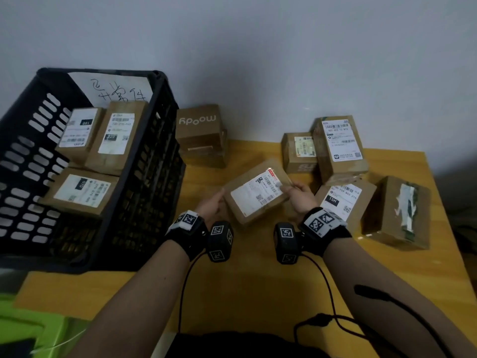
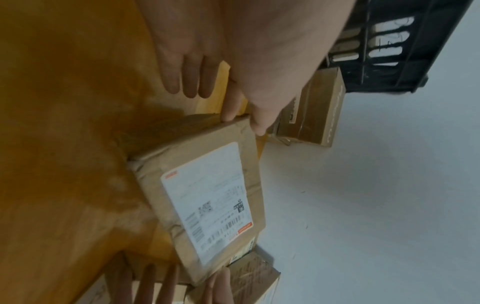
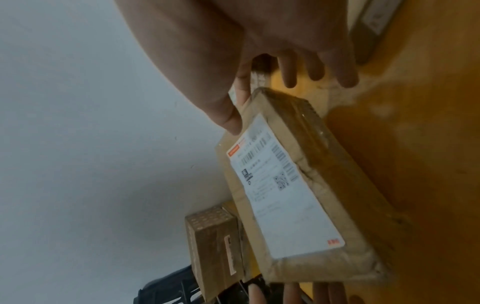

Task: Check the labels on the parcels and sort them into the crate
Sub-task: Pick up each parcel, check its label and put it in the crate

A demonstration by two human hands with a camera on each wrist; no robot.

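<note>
one parcel held up, three in the crate, six on the table

both hands hold one flat cardboard parcel (image 1: 256,191) above the middle of the table, its white label (image 1: 256,189) facing up. the left hand (image 1: 210,205) pinches the parcel's left end between thumb and forefinger, the other fingers (image 2: 191,76) straight and apart beneath it. the right hand (image 1: 299,196) pinches the right end the same way, thumb on the label edge

the black plastic crate (image 1: 165,140) stands at the far left of the table, its walls a lattice of oblong slots. three brown parcels lie inside, each with a white label up: one at far left (image 1: 80,133), one beside it (image 1: 116,136), one nearer (image 1: 81,191). a white sheet with handwriting (image 1: 113,90) leans on the crate's far wall

six more cardboard boxes sit on the table. a box printed "moody" (image 1: 198,125) lies on another box (image 1: 206,156) just right of the crate. at far right a small box (image 1: 298,153) touches a taller one (image 1: 340,148); nearer lie a labelled box marked "15h" (image 1: 344,200) and a box with torn white tape (image 1: 397,210). all are rectangular, taped and creased

the table (image 1: 245,288) is smooth yellow-orange wood, set against a plain pale grey wall (image 1: 258,47). a green thing (image 1: 31,329) shows at near left; i cannot tell what it is
</note>
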